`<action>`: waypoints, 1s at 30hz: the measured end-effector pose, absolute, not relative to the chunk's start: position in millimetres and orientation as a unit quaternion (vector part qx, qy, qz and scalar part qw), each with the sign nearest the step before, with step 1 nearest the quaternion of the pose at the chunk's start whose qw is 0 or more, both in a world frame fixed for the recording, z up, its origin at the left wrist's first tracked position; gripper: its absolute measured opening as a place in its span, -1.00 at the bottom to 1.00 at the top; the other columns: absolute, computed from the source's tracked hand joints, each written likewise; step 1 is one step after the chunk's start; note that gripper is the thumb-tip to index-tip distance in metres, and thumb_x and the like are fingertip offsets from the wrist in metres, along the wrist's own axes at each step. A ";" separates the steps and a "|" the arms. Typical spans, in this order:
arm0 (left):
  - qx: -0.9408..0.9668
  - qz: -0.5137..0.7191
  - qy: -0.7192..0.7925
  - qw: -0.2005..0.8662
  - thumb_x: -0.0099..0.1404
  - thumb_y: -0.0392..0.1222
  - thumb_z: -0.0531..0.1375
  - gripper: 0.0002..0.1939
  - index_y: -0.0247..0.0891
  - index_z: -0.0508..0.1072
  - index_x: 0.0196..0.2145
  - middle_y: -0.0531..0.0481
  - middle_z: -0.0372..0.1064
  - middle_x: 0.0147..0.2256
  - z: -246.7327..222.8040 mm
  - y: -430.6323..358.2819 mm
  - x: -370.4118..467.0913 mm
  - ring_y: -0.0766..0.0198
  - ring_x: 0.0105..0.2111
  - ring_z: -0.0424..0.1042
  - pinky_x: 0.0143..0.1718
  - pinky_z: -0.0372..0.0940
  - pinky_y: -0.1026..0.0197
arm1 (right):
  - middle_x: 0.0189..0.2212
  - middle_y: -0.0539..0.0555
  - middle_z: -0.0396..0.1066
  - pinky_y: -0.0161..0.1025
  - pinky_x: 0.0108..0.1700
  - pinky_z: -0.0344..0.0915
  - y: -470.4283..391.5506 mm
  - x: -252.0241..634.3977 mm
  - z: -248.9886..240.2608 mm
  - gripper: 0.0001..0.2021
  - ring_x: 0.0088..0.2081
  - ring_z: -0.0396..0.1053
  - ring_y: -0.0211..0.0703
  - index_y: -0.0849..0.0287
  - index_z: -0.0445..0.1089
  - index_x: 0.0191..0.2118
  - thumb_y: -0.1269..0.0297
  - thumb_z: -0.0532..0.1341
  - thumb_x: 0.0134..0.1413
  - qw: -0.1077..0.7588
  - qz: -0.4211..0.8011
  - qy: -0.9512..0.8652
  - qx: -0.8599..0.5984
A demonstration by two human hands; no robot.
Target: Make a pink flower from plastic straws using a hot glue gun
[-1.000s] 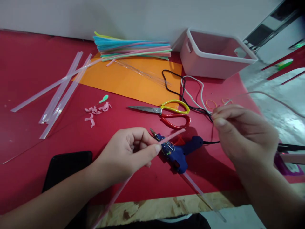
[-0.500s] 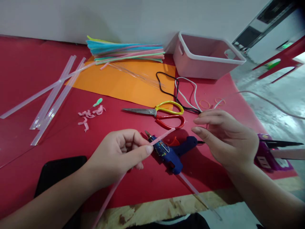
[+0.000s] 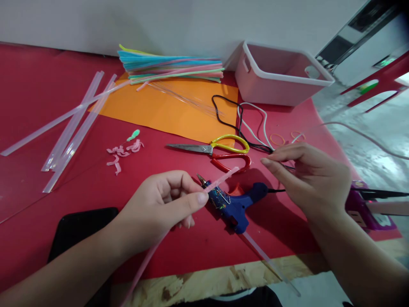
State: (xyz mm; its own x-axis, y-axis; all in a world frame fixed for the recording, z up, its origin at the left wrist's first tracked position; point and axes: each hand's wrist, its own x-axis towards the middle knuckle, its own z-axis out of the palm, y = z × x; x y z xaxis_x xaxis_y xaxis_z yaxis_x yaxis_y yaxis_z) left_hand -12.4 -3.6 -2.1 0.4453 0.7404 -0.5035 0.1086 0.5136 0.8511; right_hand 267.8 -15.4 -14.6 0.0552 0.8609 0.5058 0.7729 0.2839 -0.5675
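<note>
My left hand is closed in a pinch on a thin pink pipe cleaner. Its short end points up and right past my thumb; the long part runs down toward the table's front edge. My right hand hovers to the right, thumb and forefinger brought together; anything between them is too small to make out. Below the pipe cleaner's tip lies a blue glue gun with a glue stick out of its back. Scissors with yellow and red handles lie just beyond.
Pink scraps and clear glue sticks lie left. Behind are orange paper, a pipe cleaner bundle and a pink basket. A black phone-like object is under my left forearm; a purple power strip sits right.
My right thumb and forefinger have come closer together, and that hand has risen slightly. My left hand keeps its hold on the pipe cleaner. The view has shifted a little.
</note>
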 end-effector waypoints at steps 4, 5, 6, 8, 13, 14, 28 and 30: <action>0.444 0.224 0.469 0.730 0.21 -0.09 0.30 -0.80 -0.21 0.39 -0.44 0.20 0.28 -0.75 -3.7 -4.0 -12.1 0.39 -0.66 0.34 -0.60 0.14 0.41 | -0.48 0.00 0.47 -0.22 -0.40 0.23 -12.3 274.2 -12.3 -0.82 -0.43 0.39 -0.18 0.09 0.48 -0.36 0.12 0.26 0.19 0.323 -0.004 -0.695 -0.642; 0.445 0.227 0.465 0.731 0.22 -0.09 0.29 -0.80 -0.21 0.39 -0.44 0.20 0.28 -0.75 -4.1 -4.3 -12.0 0.40 -0.65 0.34 -0.59 0.14 0.41 | -0.56 -0.02 0.41 -0.24 -0.46 0.16 -11.7 275.2 -11.8 -0.74 -0.51 0.33 -0.23 0.12 0.46 -0.41 0.10 0.21 0.23 0.303 -0.012 -0.698 -0.649; 0.445 0.231 0.460 0.732 0.23 -0.09 0.29 -0.80 -0.21 0.39 -0.44 0.20 0.29 -0.75 -4.3 -4.6 -11.9 0.40 -0.66 0.34 -0.59 0.15 0.40 | -0.65 -0.05 0.32 -0.26 -0.52 0.08 -11.2 275.9 -11.3 -0.65 -0.59 0.24 -0.27 0.14 0.42 -0.49 0.08 0.16 0.26 0.283 -0.017 -0.699 -0.656; 0.441 0.241 0.452 0.737 0.25 -0.09 0.28 -0.80 -0.21 0.39 -0.44 0.19 0.31 -0.73 -4.7 -5.1 -11.2 0.42 -0.66 0.34 -0.60 0.15 0.41 | -0.76 -0.09 0.10 -0.25 -0.59 -0.07 -10.2 276.1 -10.2 -0.50 -0.68 0.04 -0.34 0.15 0.26 -0.65 0.02 0.15 0.26 0.254 -0.024 -0.710 -0.656; 0.400 0.276 0.460 0.743 0.31 -0.18 0.21 -0.81 -0.23 0.35 -0.45 0.17 0.39 -0.68 -4.5 -3.1 -7.1 0.46 -0.68 0.33 -0.66 0.14 0.47 | -0.27 0.10 0.49 -0.21 -0.17 0.36 -10.4 272.1 -2.3 -0.73 -0.21 0.44 -0.11 0.16 0.48 -0.25 0.04 0.31 0.12 0.184 0.106 -0.866 -0.453; 0.390 0.289 0.462 0.742 0.31 -0.21 0.20 -0.83 -0.24 0.35 -0.44 0.17 0.41 -0.66 -4.6 -2.4 -6.3 0.47 -0.68 0.32 -0.66 0.16 0.47 | -0.11 0.14 0.48 -0.17 -0.03 0.36 -11.5 270.9 0.2 -0.71 -0.07 0.43 -0.06 0.14 0.46 -0.09 0.11 0.32 0.11 0.147 0.149 -0.884 -0.419; 0.357 0.348 0.449 0.742 0.37 -0.30 0.12 -0.84 -0.24 0.25 -0.40 0.09 0.54 -0.51 -4.8 -4.4 -4.9 0.54 -0.75 0.18 -0.74 0.09 0.50 | -0.23 0.13 0.49 -0.04 -0.14 0.35 -19.7 264.9 -13.5 -0.55 -0.20 0.45 0.04 0.10 0.33 -0.07 0.53 0.11 -0.17 0.105 0.021 -0.877 -0.469; 0.365 0.344 0.455 0.736 0.38 -0.29 0.11 -0.83 -0.24 0.26 -0.40 0.13 0.48 -0.58 -4.9 -4.7 -6.9 0.58 -0.76 0.05 -0.73 0.01 0.53 | -0.30 0.13 0.48 -0.07 -0.25 0.35 -18.9 267.7 -11.7 -0.63 -0.30 0.44 0.02 0.10 0.30 -0.09 0.43 0.15 -0.11 0.172 -0.020 -0.847 -0.502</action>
